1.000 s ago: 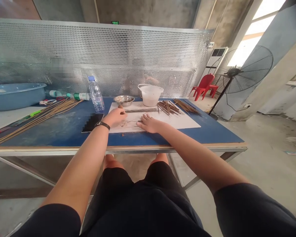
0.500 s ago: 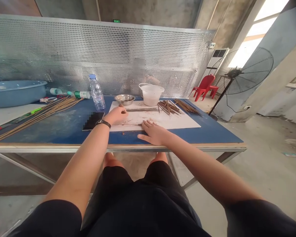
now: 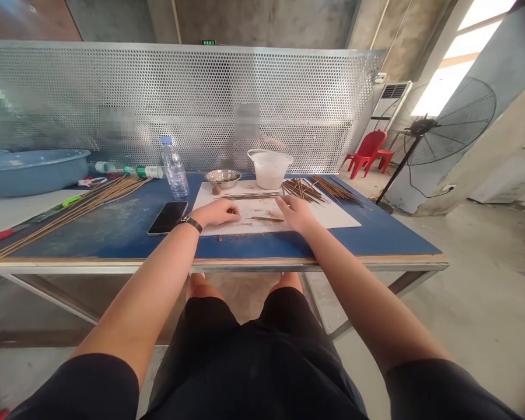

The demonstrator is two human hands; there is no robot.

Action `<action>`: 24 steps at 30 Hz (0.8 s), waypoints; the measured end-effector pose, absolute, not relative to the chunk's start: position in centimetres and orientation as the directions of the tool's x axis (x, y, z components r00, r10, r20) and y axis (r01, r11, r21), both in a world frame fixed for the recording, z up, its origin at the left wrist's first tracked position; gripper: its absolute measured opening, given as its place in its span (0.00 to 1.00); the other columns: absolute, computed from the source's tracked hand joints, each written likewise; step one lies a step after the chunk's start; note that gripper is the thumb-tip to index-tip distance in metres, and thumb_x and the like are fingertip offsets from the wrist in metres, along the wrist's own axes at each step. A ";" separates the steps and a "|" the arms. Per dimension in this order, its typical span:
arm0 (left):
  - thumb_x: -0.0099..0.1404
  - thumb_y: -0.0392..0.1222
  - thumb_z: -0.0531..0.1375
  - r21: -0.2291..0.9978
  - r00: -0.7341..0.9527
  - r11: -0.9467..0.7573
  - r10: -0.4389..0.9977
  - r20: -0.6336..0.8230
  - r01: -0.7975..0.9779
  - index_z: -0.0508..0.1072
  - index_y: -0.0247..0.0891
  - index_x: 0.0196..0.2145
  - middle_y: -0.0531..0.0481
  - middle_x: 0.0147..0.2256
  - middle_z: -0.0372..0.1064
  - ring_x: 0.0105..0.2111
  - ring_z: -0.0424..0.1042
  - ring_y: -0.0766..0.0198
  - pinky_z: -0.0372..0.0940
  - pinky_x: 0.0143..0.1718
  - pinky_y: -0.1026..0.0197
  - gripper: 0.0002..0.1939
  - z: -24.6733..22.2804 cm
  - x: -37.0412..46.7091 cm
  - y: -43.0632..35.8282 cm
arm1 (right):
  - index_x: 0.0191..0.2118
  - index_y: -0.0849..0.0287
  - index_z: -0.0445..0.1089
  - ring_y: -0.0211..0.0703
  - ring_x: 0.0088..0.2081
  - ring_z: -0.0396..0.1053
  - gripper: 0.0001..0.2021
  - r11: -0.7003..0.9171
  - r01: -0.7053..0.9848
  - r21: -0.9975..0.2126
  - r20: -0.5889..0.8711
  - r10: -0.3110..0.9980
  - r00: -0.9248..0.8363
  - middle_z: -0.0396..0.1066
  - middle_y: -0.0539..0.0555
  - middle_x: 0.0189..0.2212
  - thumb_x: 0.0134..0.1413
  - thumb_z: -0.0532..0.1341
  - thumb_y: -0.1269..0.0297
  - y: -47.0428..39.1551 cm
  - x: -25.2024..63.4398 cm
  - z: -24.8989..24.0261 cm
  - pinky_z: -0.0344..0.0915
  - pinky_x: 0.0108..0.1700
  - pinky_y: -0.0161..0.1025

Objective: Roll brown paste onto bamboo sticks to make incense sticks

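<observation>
In the head view, the left hand [image 3: 217,213] curls its fingers above the white board [image 3: 339,217] on the blue surface [image 3: 389,236]; whether it pinches anything, I cannot tell. The right hand [image 3: 299,214] bends its fingers loosely, its grip unclear, just beside a dark thin stick [image 3: 266,219] lying between the hands. Beyond them are a brown ball [image 3: 216,191], a row of sticks [image 3: 250,196] and, far right, a stick pile [image 3: 305,191].

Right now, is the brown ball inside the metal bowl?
No, the ball sits on the white board, in front of the bowl and beyond the left hand.
</observation>
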State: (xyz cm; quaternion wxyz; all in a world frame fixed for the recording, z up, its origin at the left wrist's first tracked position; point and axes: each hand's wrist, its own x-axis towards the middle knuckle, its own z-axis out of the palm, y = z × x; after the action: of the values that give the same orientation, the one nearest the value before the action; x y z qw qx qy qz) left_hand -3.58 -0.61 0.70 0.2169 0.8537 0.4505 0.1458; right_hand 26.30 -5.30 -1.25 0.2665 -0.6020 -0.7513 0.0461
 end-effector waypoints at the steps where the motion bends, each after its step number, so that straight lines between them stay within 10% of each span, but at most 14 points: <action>1: 0.62 0.57 0.67 0.498 0.555 -0.515 0.828 0.079 0.697 0.82 0.42 0.33 0.44 0.35 0.80 0.33 0.76 0.52 0.68 0.34 0.54 0.15 0.7 -3.1 -0.8 | 0.59 0.63 0.77 0.63 0.55 0.79 0.41 0.267 0.883 -0.386 0.348 0.929 -0.128 0.82 0.67 0.53 0.78 0.37 0.37 -5.2 26.2 -1.3 0.71 0.55 0.50; 11: 0.61 0.55 0.71 0.497 0.489 -0.542 0.837 0.246 0.678 0.80 0.41 0.39 0.41 0.44 0.79 0.41 0.77 0.51 0.71 0.42 0.52 0.16 -0.5 -1.1 -0.5 | 0.57 0.68 0.78 0.71 0.68 0.70 0.36 0.272 0.921 -0.280 0.219 0.952 -0.215 0.76 0.77 0.62 0.79 0.44 0.41 -6.0 25.7 -1.8 0.64 0.68 0.58; 17: 0.68 0.49 0.65 0.556 0.348 -0.434 0.901 0.260 0.709 0.77 0.41 0.34 0.45 0.33 0.77 0.30 0.73 0.55 0.67 0.34 0.53 0.09 0.1 -3.2 -0.4 | 0.79 0.75 0.54 0.76 0.82 0.40 0.51 0.356 0.913 -0.201 0.069 0.935 -0.349 0.48 0.76 0.81 0.74 0.40 0.30 -9.4 26.9 -2.9 0.43 0.80 0.68; 24: 0.68 0.45 0.67 0.602 0.185 -0.359 0.925 0.332 0.713 0.73 0.41 0.29 0.46 0.34 0.77 0.36 0.74 0.55 0.67 0.42 0.54 0.11 0.4 -3.4 0.2 | 0.82 0.73 0.47 0.70 0.83 0.36 0.60 0.372 0.896 -0.242 0.008 0.924 -0.382 0.42 0.70 0.83 0.67 0.38 0.22 -11.8 27.9 -3.2 0.42 0.81 0.63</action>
State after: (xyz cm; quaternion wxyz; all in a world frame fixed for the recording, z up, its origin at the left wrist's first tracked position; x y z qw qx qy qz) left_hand -3.42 0.25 0.43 0.1584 0.7533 0.5435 0.3346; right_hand 27.93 -11.79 -3.18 0.0713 -0.5513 -0.8253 0.0992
